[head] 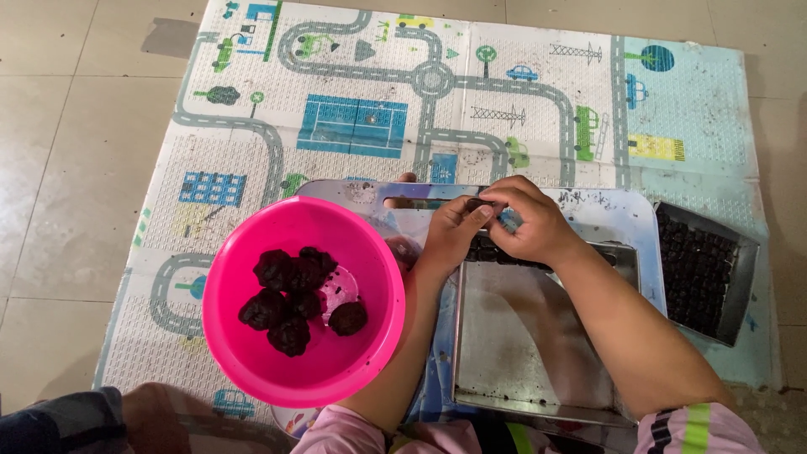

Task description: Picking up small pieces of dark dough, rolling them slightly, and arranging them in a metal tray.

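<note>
bowl (252, 353): bright pink, near left | lumps (296, 301) in it: black | play mat (504, 92): pale, grey roads, blue and green pictures | tray (521, 336): silvery grey | sleeves (698, 424): pink, green-striped

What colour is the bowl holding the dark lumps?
Bright pink; the bowl shows best in the head view, left of the hands.

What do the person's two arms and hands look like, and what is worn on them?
Both hands, the left hand and the right hand, are bare: no gloves, rings or watch show. The forearms are uncovered. Pale pink sleeves are pushed up near the elbows; the right one has dark and bright green stripes.
</note>
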